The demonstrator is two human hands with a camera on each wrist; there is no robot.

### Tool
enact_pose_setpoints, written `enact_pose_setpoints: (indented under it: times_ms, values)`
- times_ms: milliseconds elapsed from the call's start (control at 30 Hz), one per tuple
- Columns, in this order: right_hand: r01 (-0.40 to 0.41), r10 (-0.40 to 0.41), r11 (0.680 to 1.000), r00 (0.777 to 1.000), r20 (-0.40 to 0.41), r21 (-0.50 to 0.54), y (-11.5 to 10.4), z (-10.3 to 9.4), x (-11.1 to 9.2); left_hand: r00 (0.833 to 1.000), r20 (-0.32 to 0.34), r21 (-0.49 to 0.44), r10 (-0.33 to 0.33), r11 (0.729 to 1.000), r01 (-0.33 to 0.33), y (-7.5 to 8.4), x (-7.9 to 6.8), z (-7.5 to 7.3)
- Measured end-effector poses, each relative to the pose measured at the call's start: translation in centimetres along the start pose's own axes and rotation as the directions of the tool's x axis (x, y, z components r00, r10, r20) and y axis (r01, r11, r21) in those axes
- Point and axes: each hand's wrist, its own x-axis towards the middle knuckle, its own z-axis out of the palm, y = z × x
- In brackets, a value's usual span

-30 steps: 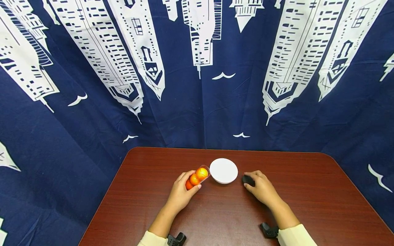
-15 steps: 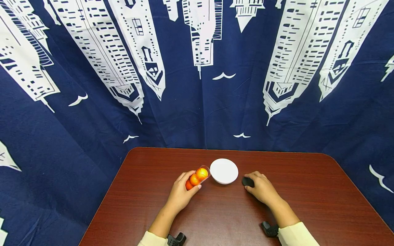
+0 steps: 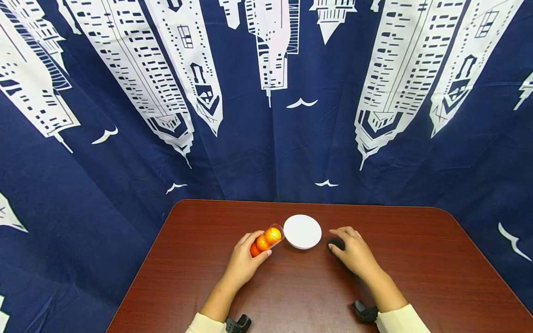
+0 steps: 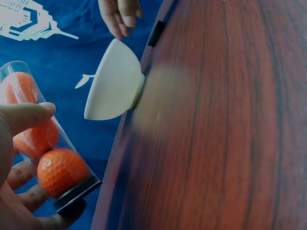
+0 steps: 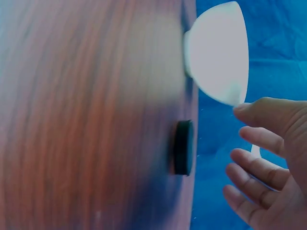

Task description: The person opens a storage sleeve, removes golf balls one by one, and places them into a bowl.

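My left hand (image 3: 243,262) grips a clear plastic tube (image 4: 66,138), tilted with its open mouth towards the bowl. Orange golf balls (image 4: 61,172) are stacked inside it, and a black cap (image 4: 76,194) closes its lower end. The white bowl (image 3: 302,231) stands upright between my hands, close to the tube's mouth. A round black lid (image 5: 183,147) lies flat on the table right of the bowl. Over that lid hovers my right hand (image 3: 355,252), fingers spread and relaxed with nothing between them; in the right wrist view a gap shows between them and the lid.
The brown wooden table (image 3: 374,296) ends just behind the bowl. Beyond it hangs a dark blue cloth (image 3: 250,152) printed with white buildings. Each wrist carries a black camera, such as the one on the right (image 3: 364,311).
My right hand has let go of the black lid; its fingers have spread and lifted off. The left hand with the tube and the bowl have stayed in place.
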Motion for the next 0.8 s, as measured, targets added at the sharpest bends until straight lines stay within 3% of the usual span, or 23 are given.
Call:
enact_pose_setpoints:
  times_ms: [367,633,800]
  values:
    - [0.049,-0.039,0.989,0.997,-0.072,0.140,-2.5,-0.8,-1.0,0.998,-0.047,0.047,0.050,0.998,-0.048,1.1,-0.2,-0.2]
    - [0.039,-0.033,0.963,0.999,-0.025,0.266,-3.9,-1.1,-1.6,0.992,-0.067,0.104,0.103,0.990,-0.096,1.6,-0.3,-0.2]
    - [0.077,-0.072,0.934,0.997,-0.028,0.349,-4.5,-1.0,-1.9,0.984,-0.090,0.163,0.155,0.977,-0.139,2.1,-0.4,-0.1]
